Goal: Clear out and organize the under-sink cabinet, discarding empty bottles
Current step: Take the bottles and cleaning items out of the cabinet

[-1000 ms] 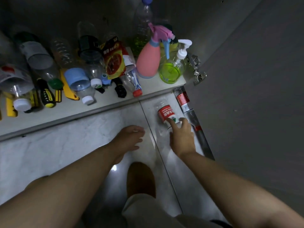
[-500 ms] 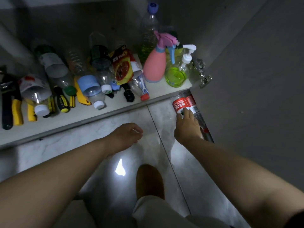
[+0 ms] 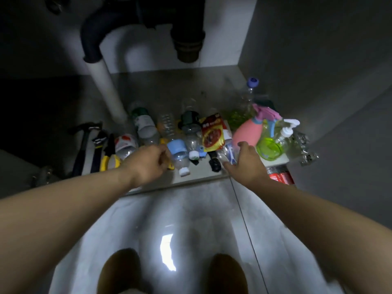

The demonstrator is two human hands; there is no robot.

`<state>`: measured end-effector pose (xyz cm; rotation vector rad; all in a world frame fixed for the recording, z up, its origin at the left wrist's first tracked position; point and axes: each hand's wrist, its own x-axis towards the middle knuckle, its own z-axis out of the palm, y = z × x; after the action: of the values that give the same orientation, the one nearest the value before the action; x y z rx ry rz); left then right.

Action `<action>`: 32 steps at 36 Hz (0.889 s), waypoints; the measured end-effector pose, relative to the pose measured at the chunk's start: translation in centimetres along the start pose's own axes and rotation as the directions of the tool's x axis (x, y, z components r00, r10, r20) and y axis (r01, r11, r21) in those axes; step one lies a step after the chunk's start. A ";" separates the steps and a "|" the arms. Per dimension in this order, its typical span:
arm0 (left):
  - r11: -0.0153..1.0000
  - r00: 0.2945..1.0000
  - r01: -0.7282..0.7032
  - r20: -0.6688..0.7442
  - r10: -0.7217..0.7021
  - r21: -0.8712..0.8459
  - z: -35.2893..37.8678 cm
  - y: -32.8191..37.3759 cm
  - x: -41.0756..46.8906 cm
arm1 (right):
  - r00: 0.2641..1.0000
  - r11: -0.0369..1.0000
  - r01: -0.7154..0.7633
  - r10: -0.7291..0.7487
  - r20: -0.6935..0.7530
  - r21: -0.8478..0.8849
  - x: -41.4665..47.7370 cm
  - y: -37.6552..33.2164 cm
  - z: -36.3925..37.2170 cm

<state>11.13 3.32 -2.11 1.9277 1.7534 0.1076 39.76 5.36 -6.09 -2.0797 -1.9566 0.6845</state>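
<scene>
Several empty plastic bottles lie in a heap on the cabinet floor (image 3: 197, 177). My left hand (image 3: 148, 163) has its fingers curled against the left side of a clear bottle with a blue label and white cap (image 3: 178, 153). My right hand (image 3: 244, 166) grips a clear bottle with a blue and red label (image 3: 228, 152), thumb on its left, fingers over its right. A red-label bottle (image 3: 280, 177) lies on the tiled floor by the cabinet's right corner, partly hidden by my right forearm.
A hammer (image 3: 82, 145), wrench (image 3: 96, 149) and yellow-handled pliers (image 3: 108, 159) lie at the left. A red packet (image 3: 213, 132), pink spray bottle (image 3: 248, 132), green pump bottle (image 3: 269, 148) and purple-capped bottle (image 3: 252, 84) stand right. Drain pipes (image 3: 106, 90) hang behind. The open door (image 3: 339, 107) is at right.
My right hand left the red-label bottle on the floor and moved up-left onto the blue and red label bottle. My left hand rose from the floor to the blue-label bottle. The view tilted up.
</scene>
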 end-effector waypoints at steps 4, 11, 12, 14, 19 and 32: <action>0.977 0.932 0.202 -0.320 -0.170 0.072 0.7 -2.4 0.7 | 0.994 0.992 -0.111 0.112 0.008 -0.062 2.0 -0.9 1.2; 0.790 0.733 0.516 -0.306 -0.607 -0.331 0.7 -7.4 2.4 | 0.979 0.979 -0.199 0.198 -0.037 -0.030 3.5 -1.1 2.3; 0.755 0.726 0.520 -0.259 -0.638 -0.400 0.8 -8.2 2.4 | 0.981 0.981 -0.189 0.188 -0.042 -0.033 3.5 -1.1 2.4; 0.691 0.724 0.503 -0.184 -0.665 -0.519 1.3 -9.3 2.3 | 0.984 0.984 -0.175 0.173 -0.049 -0.044 3.3 -0.9 2.6; 0.612 0.724 0.483 -0.107 -0.681 -0.626 1.5 -9.6 2.1 | 0.988 0.989 -0.149 0.149 -0.048 0.000 3.4 -0.6 2.7; 0.530 0.771 0.389 -0.050 -0.635 -0.754 1.9 -10.1 0.7 | 0.966 0.969 -0.238 0.244 -0.083 0.072 4.4 -1.5 4.2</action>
<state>2.89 3.58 -8.30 0.7883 2.0107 0.8039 36.53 9.15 -9.94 -2.2903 -1.6297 0.6711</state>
